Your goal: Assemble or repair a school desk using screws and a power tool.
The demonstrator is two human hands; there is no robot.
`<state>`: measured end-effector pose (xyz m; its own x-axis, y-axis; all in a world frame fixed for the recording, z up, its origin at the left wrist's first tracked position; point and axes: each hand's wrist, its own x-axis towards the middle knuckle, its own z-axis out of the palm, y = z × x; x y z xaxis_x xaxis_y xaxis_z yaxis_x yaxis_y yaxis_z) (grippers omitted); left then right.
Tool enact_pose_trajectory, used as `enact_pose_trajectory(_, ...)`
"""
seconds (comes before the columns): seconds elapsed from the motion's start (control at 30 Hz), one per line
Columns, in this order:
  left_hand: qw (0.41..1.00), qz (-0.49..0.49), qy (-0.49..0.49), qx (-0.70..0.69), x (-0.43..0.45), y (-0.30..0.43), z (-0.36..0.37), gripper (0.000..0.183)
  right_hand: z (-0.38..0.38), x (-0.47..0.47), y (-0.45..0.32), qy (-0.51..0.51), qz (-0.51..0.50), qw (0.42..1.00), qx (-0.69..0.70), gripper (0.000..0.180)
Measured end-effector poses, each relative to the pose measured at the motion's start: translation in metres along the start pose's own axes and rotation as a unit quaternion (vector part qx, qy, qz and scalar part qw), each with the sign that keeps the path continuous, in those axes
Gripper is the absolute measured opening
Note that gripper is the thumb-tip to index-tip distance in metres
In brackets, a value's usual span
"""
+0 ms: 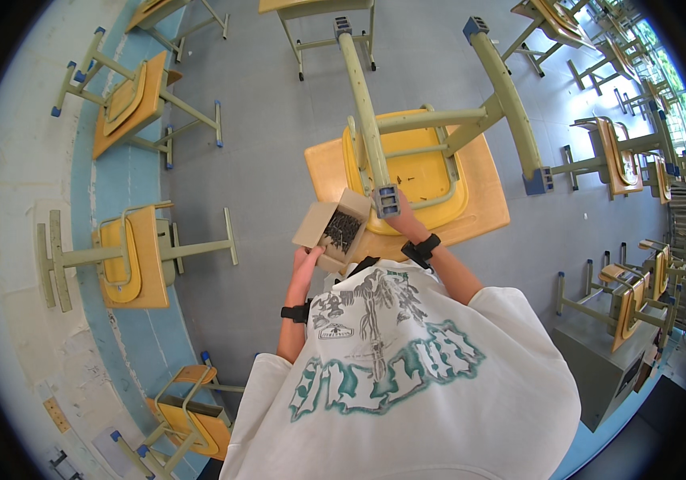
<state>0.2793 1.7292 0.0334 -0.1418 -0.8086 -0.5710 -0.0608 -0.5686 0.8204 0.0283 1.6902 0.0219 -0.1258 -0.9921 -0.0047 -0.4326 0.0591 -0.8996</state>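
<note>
My left hand (311, 255) grips the lower left edge of an open cardboard box (313, 223), which holds many dark screws (343, 231). An upturned chair rests with its yellow seat (421, 150) on a wooden desktop (487, 198), its green metal legs (367, 108) pointing up towards me. My right hand (406, 216) is over the near edge of the seat, partly behind the leg's blue-grey end cap (387, 201); its fingertips are hidden, so its grasp cannot be told. A few loose screws (410, 179) lie on the seat's underside. Both wrists wear black bands.
Along the blue and white wall at left stand desks with upturned chairs (133, 255). Another desk (313, 7) stands ahead. More desks and chairs (613, 150) fill the right side, and a grey metal cabinet (595, 366) is at lower right.
</note>
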Motion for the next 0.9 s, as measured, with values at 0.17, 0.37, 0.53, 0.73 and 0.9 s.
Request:
enact_pose_trajectory(0.17,1.000,-0.007,-0.011,0.015,0.002,0.000,-0.001,0.039,0.012,-0.012,-0.029,-0.029,-0.066,0.997,0.002,0.012)
enact_pose_trajectory(0.37,1.000,0.004,-0.018,0.002,-0.001,0.007,0.002,0.040,0.017,-0.016,-0.032,-0.097,0.009,0.993,0.061,0.012)
enact_pose_trajectory(0.53,1.000,0.012,-0.014,0.008,0.000,0.001,-0.004,0.042,0.008,-0.015,-0.025,-0.006,-0.023,0.998,-0.059,0.013)
enact_pose_trajectory(0.73,1.000,0.000,-0.002,0.010,-0.004,0.008,-0.002,0.042,0.006,-0.004,0.056,0.013,0.055,0.988,-0.144,0.015)
enact_pose_trajectory(0.9,0.999,-0.023,0.012,0.027,-0.005,0.013,-0.002,0.039,0.007,0.006,0.081,-0.035,0.051,0.980,-0.191,0.016)
